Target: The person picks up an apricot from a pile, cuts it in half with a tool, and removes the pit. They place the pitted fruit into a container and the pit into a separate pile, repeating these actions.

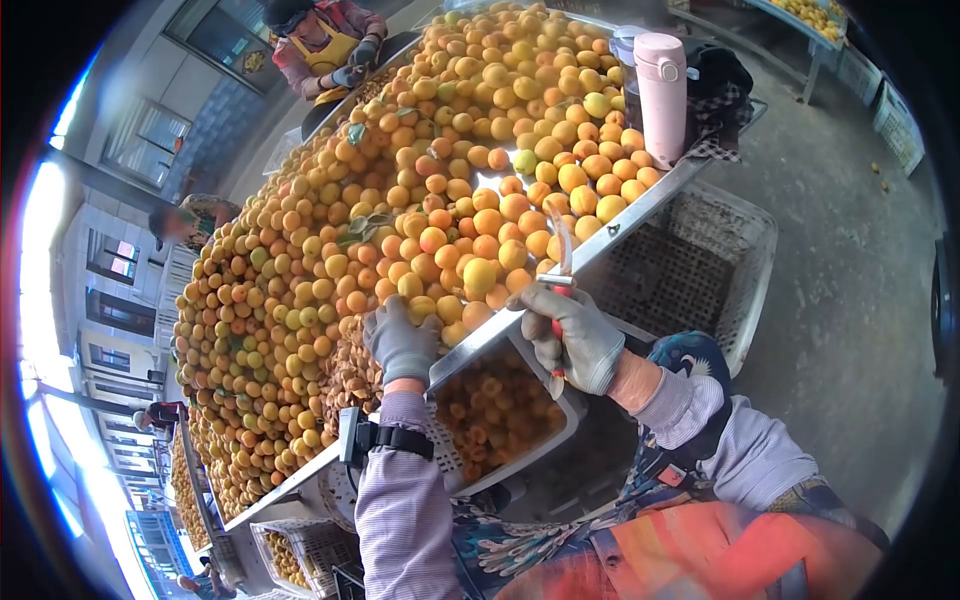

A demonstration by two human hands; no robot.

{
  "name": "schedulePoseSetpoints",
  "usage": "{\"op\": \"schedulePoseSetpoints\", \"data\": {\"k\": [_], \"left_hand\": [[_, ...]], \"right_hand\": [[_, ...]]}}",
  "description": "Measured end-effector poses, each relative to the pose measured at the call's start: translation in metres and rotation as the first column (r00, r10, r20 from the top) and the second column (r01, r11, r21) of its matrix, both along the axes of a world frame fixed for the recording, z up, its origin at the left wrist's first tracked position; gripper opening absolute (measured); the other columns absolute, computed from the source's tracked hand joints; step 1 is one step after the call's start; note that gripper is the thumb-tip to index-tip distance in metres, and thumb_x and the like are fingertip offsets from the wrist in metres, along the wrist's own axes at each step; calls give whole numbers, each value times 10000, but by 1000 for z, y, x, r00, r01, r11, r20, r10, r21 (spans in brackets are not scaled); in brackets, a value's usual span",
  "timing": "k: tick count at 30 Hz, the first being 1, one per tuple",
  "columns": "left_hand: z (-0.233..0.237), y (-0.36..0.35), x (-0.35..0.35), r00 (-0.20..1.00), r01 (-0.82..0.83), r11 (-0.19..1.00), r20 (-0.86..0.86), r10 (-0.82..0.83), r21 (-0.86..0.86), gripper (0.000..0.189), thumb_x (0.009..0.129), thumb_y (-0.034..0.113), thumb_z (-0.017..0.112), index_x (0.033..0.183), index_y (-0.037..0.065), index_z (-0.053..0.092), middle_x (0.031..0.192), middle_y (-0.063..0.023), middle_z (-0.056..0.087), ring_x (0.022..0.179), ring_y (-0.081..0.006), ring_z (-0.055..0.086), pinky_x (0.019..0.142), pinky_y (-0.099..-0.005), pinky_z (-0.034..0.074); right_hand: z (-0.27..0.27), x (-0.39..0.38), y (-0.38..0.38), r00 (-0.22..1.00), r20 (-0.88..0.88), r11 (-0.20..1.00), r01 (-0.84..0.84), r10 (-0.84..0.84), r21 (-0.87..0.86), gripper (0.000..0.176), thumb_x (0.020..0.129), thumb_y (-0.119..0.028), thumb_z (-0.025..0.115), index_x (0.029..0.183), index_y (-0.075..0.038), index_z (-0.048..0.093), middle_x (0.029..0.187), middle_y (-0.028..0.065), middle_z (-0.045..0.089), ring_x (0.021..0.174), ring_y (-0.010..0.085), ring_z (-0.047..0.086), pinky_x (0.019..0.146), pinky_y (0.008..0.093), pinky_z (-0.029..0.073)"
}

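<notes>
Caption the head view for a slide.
Gloved left hand at heaped orange-yellow fruit, right hand gripping a red-handled blade.

Over the worktop's point(478, 347) near edge, the gloved left hand point(402, 341) touches piled orange fruit point(480, 275); the gloved right hand point(577, 337) grips a red-handled knife point(562, 291). A pink flask point(662, 100) stands near the right corner.
</notes>
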State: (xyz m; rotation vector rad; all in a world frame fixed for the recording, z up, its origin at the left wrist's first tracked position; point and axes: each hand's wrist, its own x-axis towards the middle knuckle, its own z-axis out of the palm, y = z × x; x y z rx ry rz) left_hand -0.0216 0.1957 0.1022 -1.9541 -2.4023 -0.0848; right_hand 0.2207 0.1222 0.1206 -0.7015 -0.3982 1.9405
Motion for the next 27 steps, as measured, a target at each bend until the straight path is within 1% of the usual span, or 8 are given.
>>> {"op": "schedulePoseSetpoints", "data": {"k": [8, 10, 12, 14, 16, 17, 20, 27], "left_hand": [[-62, 16, -43, 990, 134, 980, -72, -124, 148, 543, 661, 301, 763, 1127, 135, 536, 1169, -136, 538, 1211, -338, 409, 1054, -432, 268], [-26, 3, -19, 991, 52, 977, 113, -76, 206, 543, 672, 204, 756, 1154, 113, 523, 1133, -142, 551, 1154, -349, 457, 1028, -445, 310], [-4, -16, -13, 799, 7, 885, 530, -284, 465, 520, 709, 93, 716, 1187, 83, 512, 1117, -134, 561, 1101, -321, 513, 968, -437, 392], [42, -51, 16, 725, 6, 852, 585, -364, 523, 478, 786, 8, 635, 1234, 47, 474, 1144, -122, 550, 1072, -261, 548, 914, -389, 472], [54, -85, 22, -141, -128, 954, 947, -287, 271, 462, 855, -15, 553, 1295, 33, 422, 1184, -116, 526, 1086, -202, 541, 935, -348, 486], [50, -103, 27, -198, -125, 917, 896, -398, 379, 492, 881, -45, 490, 1352, 28, 371, 1209, -125, 505, 1066, -199, 555, 947, -332, 489], [13, -141, 10, -377, -67, 967, 891, -254, 247, 575, 893, -12, 518, 1428, 40, 315, 1215, -128, 512, 1070, -204, 556, 947, -338, 489], [-12, -209, 22, -356, -70, 972, 905, -233, 222, 524, 918, 27, 553, 1399, 12, 347, 1255, -95, 523, 1103, -186, 548, 964, -320, 470]], "right_hand": [[-5, -2, 1, 998, 68, 999, -21, 18, 44, 227, 939, -245, 562, 985, -25, 587, 660, -13, 524, 412, 40, 379, 358, 197, 312], [-6, -1, 1, 992, 125, 999, -39, 36, 26, 227, 923, -255, 582, 964, -33, 604, 662, -14, 520, 412, 39, 385, 358, 193, 309], [-6, -1, 1, 981, 182, 997, -74, 66, 37, 225, 911, -263, 598, 941, -40, 614, 661, -17, 525, 415, 36, 389, 358, 193, 300], [-6, -7, 0, 966, 239, 991, -118, 100, 60, 224, 900, -271, 613, 917, -48, 624, 660, -20, 530, 418, 32, 392, 358, 193, 291], [-13, -18, -5, 872, 457, 963, -249, 175, 106, 199, 881, -262, 638, 885, -63, 640, 660, -27, 542, 427, 23, 402, 376, 187, 288], [-16, -27, -12, 882, 452, 944, -253, 134, 212, 161, 876, -241, 652, 889, -81, 642, 667, -38, 558, 461, 14, 421, 415, 177, 305], [-32, -45, -39, 822, 553, 861, -373, 134, 345, 163, 884, -242, 649, 917, -84, 637, 708, -50, 552, 629, 21, 489, 549, 183, 398], [-29, -51, -98, 512, 806, 731, -665, 296, 155, 160, 864, -206, 610, 828, -58, 561, 631, 6, 515, 596, 92, 490, 565, 273, 420]]}}
